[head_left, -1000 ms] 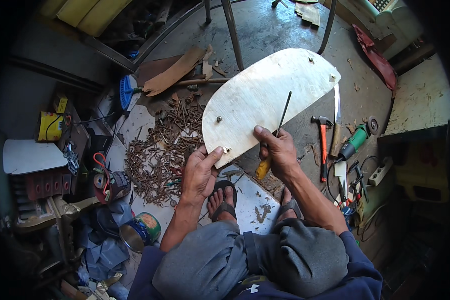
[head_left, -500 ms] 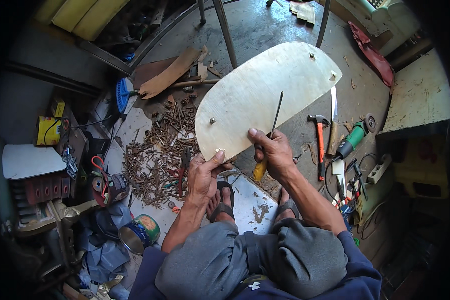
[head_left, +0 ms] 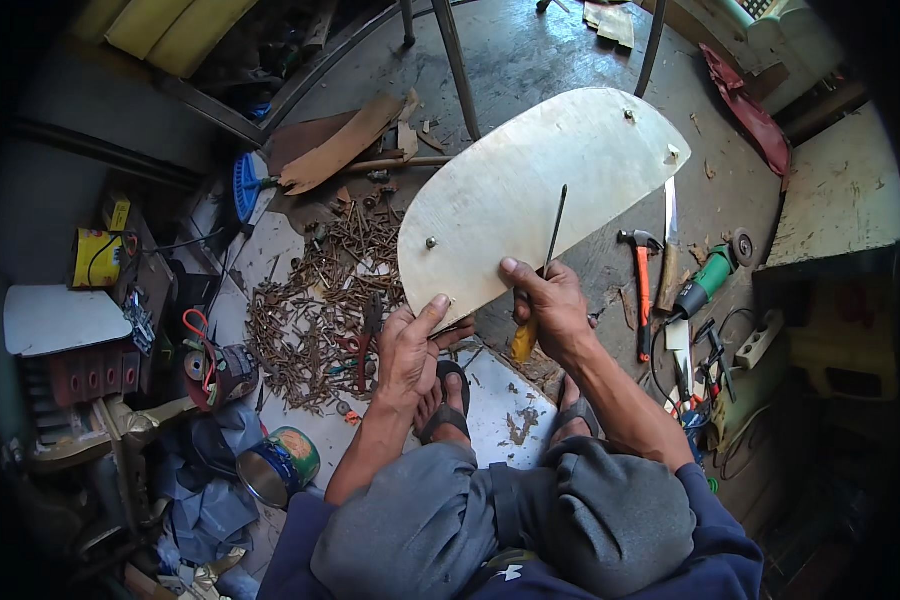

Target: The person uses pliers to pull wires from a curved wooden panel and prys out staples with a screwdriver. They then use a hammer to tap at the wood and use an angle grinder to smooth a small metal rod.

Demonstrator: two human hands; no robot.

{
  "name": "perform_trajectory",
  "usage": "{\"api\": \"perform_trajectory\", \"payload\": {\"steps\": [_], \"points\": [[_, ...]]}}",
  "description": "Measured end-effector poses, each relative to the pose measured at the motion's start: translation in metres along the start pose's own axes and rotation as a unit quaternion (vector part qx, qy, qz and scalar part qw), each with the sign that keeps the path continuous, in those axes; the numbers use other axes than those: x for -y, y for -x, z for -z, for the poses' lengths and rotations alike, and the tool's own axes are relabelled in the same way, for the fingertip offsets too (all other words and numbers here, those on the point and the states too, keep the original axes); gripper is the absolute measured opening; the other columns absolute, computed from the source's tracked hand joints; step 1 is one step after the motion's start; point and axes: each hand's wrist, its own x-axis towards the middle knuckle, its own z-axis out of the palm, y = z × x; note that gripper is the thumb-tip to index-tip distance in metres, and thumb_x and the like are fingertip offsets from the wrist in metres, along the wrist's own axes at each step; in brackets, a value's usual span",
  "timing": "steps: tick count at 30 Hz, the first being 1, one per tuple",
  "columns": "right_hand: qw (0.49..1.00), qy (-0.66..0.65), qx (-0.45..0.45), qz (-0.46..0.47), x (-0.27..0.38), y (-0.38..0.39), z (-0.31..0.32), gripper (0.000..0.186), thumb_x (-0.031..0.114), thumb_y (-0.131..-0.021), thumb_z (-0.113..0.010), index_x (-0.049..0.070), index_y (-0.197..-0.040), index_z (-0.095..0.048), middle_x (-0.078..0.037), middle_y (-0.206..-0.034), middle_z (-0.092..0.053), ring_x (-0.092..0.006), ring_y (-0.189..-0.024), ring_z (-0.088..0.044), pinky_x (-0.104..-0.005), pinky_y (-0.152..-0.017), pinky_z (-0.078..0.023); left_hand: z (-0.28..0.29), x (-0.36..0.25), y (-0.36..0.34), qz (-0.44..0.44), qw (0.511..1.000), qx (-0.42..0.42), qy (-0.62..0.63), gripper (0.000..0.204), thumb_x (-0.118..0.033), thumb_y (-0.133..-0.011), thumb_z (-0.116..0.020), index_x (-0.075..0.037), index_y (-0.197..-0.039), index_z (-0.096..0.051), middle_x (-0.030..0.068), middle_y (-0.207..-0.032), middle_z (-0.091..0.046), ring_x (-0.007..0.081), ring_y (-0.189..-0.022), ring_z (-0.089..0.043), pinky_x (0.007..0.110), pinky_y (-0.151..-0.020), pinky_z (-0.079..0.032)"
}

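Both my hands hold up a pale, rounded wooden board (head_left: 530,180) over the floor. My left hand (head_left: 410,345) is closed on its lower left corner, with the thumb on the upper face. At the near edge, my right hand (head_left: 555,305) is wrapped round a screwdriver (head_left: 524,340) with a yellow handle, and its thumb presses on the board. The dark shaft points up and away across the board. Metal fittings (head_left: 431,243) sit in the board's face, and a splintered spot (head_left: 673,153) shows near its right tip. Fingers under the board are partly hidden.
Rusty screws and nails (head_left: 315,325) lie heaped at left, with pliers (head_left: 370,320) among them. On the right are a hammer (head_left: 642,290), a knife (head_left: 668,250), a green angle grinder (head_left: 708,278) and a power strip (head_left: 760,338). A tin can (head_left: 278,465) lies lower left.
The board has shifted slightly to the right and down. My left thumb has moved a little over the corner, where a pale splintered spot showed before. My right hand keeps the screwdriver.
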Motion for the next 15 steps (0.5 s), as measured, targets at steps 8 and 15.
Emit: {"api": "perform_trajectory", "payload": {"steps": [8, 15], "points": [[1.0, 0.021, -0.011, 0.004, 0.0, 0.002, -0.001, 0.035, 0.033, -0.089, -0.082, 0.002, -0.087, -0.065, 0.001, -0.064, -0.06, -0.0069, -0.048, -0.051, -0.0234, -0.045, -0.04, -0.001, 0.005, -0.002, 0.008, 1.0, -0.023, 0.005, 0.032, -0.015, -0.101, -0.063, 0.009, -0.124, -0.06, 0.0182, -0.11, -0.072, 0.0252, -0.09, -0.073, 0.039, -0.082, -0.064], [0.999, 0.044, -0.016, 0.01, -0.002, 0.001, 0.01, 0.035, 0.033, -0.088, -0.082, 0.002, -0.087, -0.066, -0.001, -0.065, -0.062, -0.0071, -0.048, -0.052, -0.0232, -0.045, -0.04, -0.001, 0.009, -0.007, 0.069, 0.997, -0.02, 0.008, 0.03, -0.013, -0.103, -0.06, 0.008, -0.123, -0.06, 0.0152, -0.111, -0.071, 0.0252, -0.095, -0.072, 0.038, -0.082, -0.064]]}}
